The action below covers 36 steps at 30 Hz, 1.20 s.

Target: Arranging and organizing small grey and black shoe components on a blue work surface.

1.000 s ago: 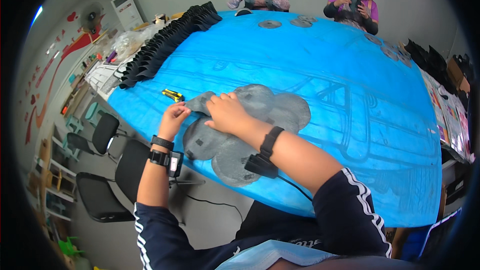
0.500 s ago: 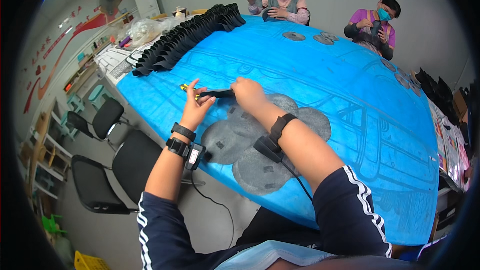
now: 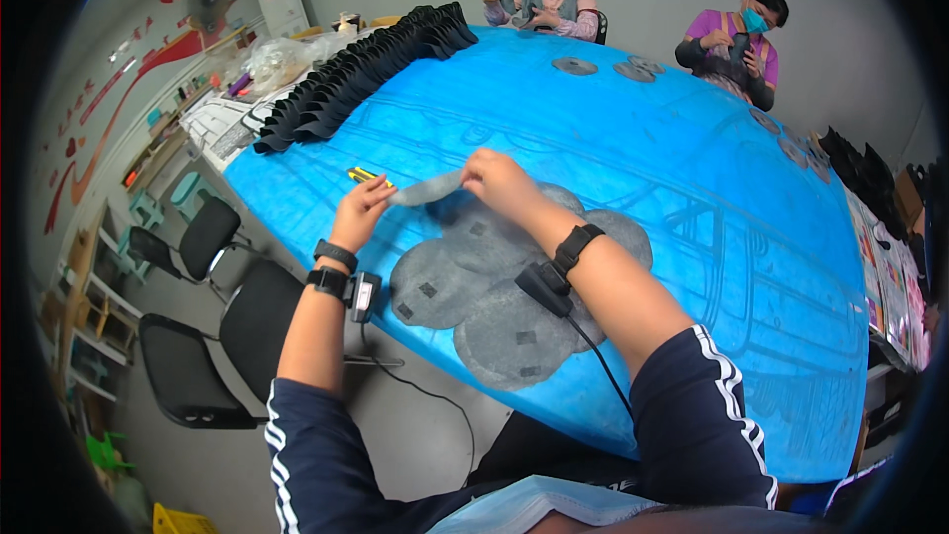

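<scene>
A curved grey strip of sheet material (image 3: 427, 190) is stretched between my two hands above the blue-covered table (image 3: 613, 178). Its left end is pinched in the fingertips of my left hand (image 3: 360, 210). My right hand (image 3: 499, 183) grips the other end, its fingers closed. Just beyond my left fingertips is a yellow-and-black utility knife (image 3: 366, 176), which I cannot tell to be touching the hand. Under and near my right forearm, several flat, round grey discs (image 3: 519, 336) overlap at the table's near edge, with small dark patches on them.
A long row of curved black pieces (image 3: 366, 69) stands along the far left. Two co-workers (image 3: 549, 0) sit across the table handling dark pieces. More grey discs (image 3: 574, 66) lie near them. Black chairs (image 3: 183, 371) stand left; cables hang from my wrist devices.
The strip has turned from its dark, narrow side to show its grey face. My left hand has shifted left and slightly down, its raised fingers now pinching the strip's end.
</scene>
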Each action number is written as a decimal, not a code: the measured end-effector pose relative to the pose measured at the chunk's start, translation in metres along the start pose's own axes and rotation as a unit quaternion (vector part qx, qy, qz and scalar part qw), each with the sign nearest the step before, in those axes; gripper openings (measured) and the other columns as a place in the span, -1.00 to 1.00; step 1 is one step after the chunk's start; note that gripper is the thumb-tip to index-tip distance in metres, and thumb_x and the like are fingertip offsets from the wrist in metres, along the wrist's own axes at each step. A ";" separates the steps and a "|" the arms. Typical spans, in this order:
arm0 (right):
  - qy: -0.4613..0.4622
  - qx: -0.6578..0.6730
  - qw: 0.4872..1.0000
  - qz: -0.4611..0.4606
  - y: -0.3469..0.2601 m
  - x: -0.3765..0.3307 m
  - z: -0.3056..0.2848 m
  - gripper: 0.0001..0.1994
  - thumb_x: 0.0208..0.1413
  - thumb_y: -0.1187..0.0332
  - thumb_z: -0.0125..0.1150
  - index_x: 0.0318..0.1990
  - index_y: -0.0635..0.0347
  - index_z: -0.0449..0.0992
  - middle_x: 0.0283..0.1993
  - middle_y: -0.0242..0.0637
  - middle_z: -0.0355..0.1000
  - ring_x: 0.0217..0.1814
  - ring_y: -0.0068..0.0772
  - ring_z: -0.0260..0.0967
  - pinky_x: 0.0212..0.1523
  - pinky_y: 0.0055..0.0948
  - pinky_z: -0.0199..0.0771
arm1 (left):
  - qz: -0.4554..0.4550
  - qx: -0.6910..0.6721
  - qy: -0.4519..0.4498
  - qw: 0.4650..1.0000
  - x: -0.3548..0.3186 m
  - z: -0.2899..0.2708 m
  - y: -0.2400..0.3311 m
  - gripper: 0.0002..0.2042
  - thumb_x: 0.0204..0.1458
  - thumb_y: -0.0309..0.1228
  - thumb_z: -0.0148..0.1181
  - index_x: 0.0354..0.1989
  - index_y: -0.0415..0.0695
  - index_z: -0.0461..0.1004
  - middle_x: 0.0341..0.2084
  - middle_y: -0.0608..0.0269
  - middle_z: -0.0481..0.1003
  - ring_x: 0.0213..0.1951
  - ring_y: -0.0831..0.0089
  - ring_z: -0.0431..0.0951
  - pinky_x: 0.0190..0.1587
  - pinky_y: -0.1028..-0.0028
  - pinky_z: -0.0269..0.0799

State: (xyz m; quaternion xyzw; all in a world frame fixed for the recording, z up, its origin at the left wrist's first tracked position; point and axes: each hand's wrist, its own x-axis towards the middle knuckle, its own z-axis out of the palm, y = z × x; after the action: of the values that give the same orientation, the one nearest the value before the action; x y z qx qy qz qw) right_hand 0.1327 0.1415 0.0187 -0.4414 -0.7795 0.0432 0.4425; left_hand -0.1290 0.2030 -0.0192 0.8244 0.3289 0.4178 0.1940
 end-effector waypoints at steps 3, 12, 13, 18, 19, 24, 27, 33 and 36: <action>-0.108 0.028 0.993 -0.031 -0.002 -0.026 0.005 -0.92 -0.22 0.47 0.15 -0.49 0.23 0.43 -0.39 -0.17 0.33 -0.30 -0.14 0.31 -0.28 -0.31 0.32 | 0.035 0.034 -0.063 0.997 -0.024 -0.004 0.007 -0.71 -0.16 -0.64 0.04 -0.22 -0.11 0.48 -0.17 0.11 0.39 -0.17 0.33 0.42 -0.11 0.48 0.32; -0.173 -0.067 0.983 -0.013 -0.017 -0.042 0.007 -0.95 -0.15 0.43 0.12 -0.49 0.18 0.42 -0.42 -0.24 0.40 -0.32 -0.15 0.35 -0.35 -0.23 0.31 | -0.027 0.070 -0.115 0.991 -0.044 -0.004 0.014 -0.74 -0.17 -0.59 0.09 -0.24 -0.10 0.49 -0.42 0.23 0.49 -0.33 0.29 0.44 -0.18 0.44 0.29; -0.171 -0.066 0.983 -0.013 -0.023 -0.041 0.006 -0.95 -0.15 0.43 0.12 -0.49 0.18 0.42 -0.42 -0.24 0.40 -0.32 -0.15 0.35 -0.35 -0.23 0.31 | -0.027 0.071 -0.115 0.990 -0.047 -0.004 0.013 -0.74 -0.17 -0.59 0.09 -0.24 -0.10 0.49 -0.42 0.23 0.49 -0.33 0.29 0.44 -0.18 0.44 0.29; -0.214 -0.041 0.976 0.025 -0.015 -0.051 0.009 -0.95 -0.18 0.46 0.14 -0.47 0.15 0.47 -0.39 -0.21 0.38 -0.30 -0.16 0.33 -0.33 -0.26 0.32 | -0.079 0.003 -0.127 0.989 -0.047 -0.001 0.015 -0.91 -0.14 -0.54 0.10 -0.44 -0.20 0.50 -0.42 0.16 0.49 -0.31 0.38 0.45 -0.19 0.49 0.29; -0.212 -0.040 0.976 0.026 -0.013 -0.055 0.009 -0.95 -0.18 0.46 0.14 -0.47 0.15 0.47 -0.39 -0.21 0.38 -0.30 -0.16 0.33 -0.33 -0.26 0.32 | -0.079 0.004 -0.128 0.989 -0.048 -0.001 0.016 -0.91 -0.14 -0.54 0.10 -0.44 -0.20 0.50 -0.42 0.16 0.49 -0.31 0.38 0.45 -0.19 0.49 0.29; -0.133 0.047 0.988 0.071 -0.004 -0.071 -0.004 -0.96 -0.20 0.46 0.14 -0.52 0.17 0.50 -0.29 -0.23 0.28 -0.20 -0.22 0.23 -0.21 -0.34 0.29 | -0.048 0.023 -0.092 0.994 -0.048 0.015 0.000 -0.94 -0.13 -0.48 0.15 -0.50 -0.19 0.50 -0.52 0.30 0.35 -0.34 0.48 0.33 -0.25 0.57 0.23; -0.044 -0.023 0.998 0.038 0.003 -0.084 -0.024 -0.93 -0.18 0.42 0.14 -0.48 0.14 0.49 -0.32 -0.25 0.29 -0.20 -0.23 0.23 -0.16 -0.32 0.24 | -0.092 -0.055 -0.101 0.989 -0.047 0.018 -0.014 -0.93 -0.10 -0.47 0.15 -0.51 -0.17 0.40 -0.52 0.36 0.33 -0.41 0.55 0.33 -0.32 0.61 0.25; -0.005 -0.074 0.996 0.043 -0.045 -0.144 -0.131 -0.91 -0.20 0.43 0.13 -0.44 0.13 0.47 -0.33 -0.27 0.30 -0.18 -0.23 0.21 -0.13 -0.32 0.23 | -0.131 -0.174 -0.066 0.974 -0.056 0.007 -0.034 -0.88 -0.09 -0.55 0.09 -0.39 -0.11 0.30 -0.50 0.41 0.28 -0.43 0.63 0.28 -0.33 0.62 0.24; -0.003 -0.112 0.991 0.076 -0.062 -0.191 -0.186 -0.90 -0.19 0.44 0.13 -0.43 0.13 0.47 -0.33 -0.29 0.31 -0.16 -0.23 0.21 -0.12 -0.35 0.23 | -0.123 -0.175 -0.076 0.974 -0.054 0.007 -0.035 -0.85 -0.16 -0.58 0.11 -0.43 -0.09 0.29 -0.45 0.40 0.19 -0.43 0.62 0.19 -0.36 0.65 0.14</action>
State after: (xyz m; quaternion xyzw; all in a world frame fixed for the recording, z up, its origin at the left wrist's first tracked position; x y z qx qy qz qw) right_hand 0.2701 -0.0953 0.0349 -0.5459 -0.7452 -0.0098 0.3828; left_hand -0.1606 0.1895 -0.0745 0.7607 0.3336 0.3777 0.4091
